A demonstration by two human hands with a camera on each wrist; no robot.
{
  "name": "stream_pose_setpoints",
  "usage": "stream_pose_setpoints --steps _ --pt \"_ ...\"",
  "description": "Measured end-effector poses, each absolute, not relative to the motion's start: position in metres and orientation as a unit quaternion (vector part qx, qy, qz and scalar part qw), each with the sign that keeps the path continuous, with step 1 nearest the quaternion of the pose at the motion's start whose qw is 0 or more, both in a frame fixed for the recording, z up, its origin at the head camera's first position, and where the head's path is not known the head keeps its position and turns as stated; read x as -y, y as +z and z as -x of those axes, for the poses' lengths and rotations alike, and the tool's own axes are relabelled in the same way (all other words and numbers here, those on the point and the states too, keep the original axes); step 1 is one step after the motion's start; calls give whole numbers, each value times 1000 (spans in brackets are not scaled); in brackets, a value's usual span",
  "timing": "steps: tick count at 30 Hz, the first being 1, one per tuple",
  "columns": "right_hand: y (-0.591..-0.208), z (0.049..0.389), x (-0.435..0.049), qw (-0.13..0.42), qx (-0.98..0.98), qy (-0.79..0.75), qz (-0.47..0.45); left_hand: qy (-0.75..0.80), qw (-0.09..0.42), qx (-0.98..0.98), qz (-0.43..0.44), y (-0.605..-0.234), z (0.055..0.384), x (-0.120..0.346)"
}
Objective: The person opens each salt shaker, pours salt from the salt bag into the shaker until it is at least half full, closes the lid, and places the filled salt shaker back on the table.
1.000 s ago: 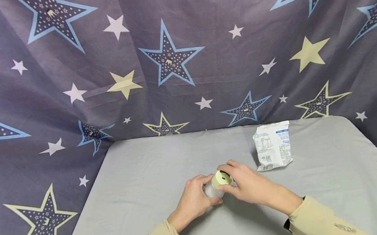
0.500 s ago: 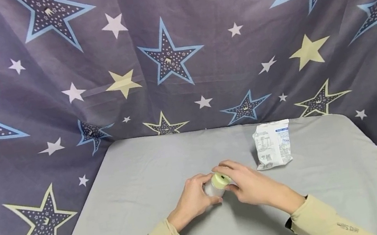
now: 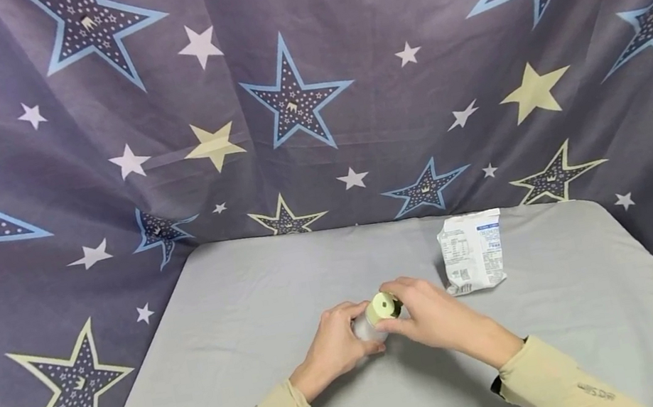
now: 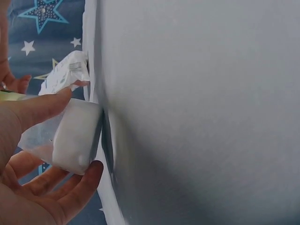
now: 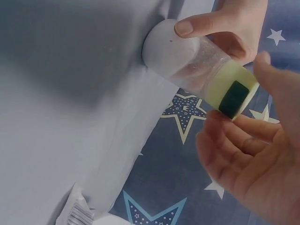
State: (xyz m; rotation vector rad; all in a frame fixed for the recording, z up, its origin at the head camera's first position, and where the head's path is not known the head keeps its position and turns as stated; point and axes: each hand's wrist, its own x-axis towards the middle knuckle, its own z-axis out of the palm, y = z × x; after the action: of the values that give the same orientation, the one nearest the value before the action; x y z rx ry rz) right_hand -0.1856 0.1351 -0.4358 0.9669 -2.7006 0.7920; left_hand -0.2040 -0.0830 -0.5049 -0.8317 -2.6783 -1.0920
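Observation:
A clear seasoning jar (image 3: 366, 329) with a pale green lid (image 3: 382, 306) is tilted over the grey surface, its lid end up and toward the right. White contents fill its lower end, as the right wrist view shows. My left hand (image 3: 333, 343) grips the clear body, thumb on one side and fingers on the other. My right hand (image 3: 432, 312) holds the lid between thumb and fingers. A dark green patch (image 5: 234, 100) on the lid's side faces the right wrist camera, close to the fingertips. Whether the base touches the surface, I cannot tell.
A white printed packet (image 3: 473, 252) stands at the back right of the grey cloth-covered surface (image 3: 262, 286). Behind and along both sides hangs a dark curtain (image 3: 389, 114) with stars.
My right fingers have slid over the lid and back, and the lid's dark marks have shifted with a turn. The left hand and packet stay in place.

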Motion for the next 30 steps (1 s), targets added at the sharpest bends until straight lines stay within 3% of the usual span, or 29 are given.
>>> stream_pose_setpoints --steps 12,22,30 --pt "-429 182 -139 66 895 233 -374 -360 62 889 276 -502 205 84" --pt "-433 187 -135 93 920 214 -314 -362 53 888 279 -503 204 83" --pt "-430 182 -139 54 912 216 -345 -361 61 888 280 -503 204 84"
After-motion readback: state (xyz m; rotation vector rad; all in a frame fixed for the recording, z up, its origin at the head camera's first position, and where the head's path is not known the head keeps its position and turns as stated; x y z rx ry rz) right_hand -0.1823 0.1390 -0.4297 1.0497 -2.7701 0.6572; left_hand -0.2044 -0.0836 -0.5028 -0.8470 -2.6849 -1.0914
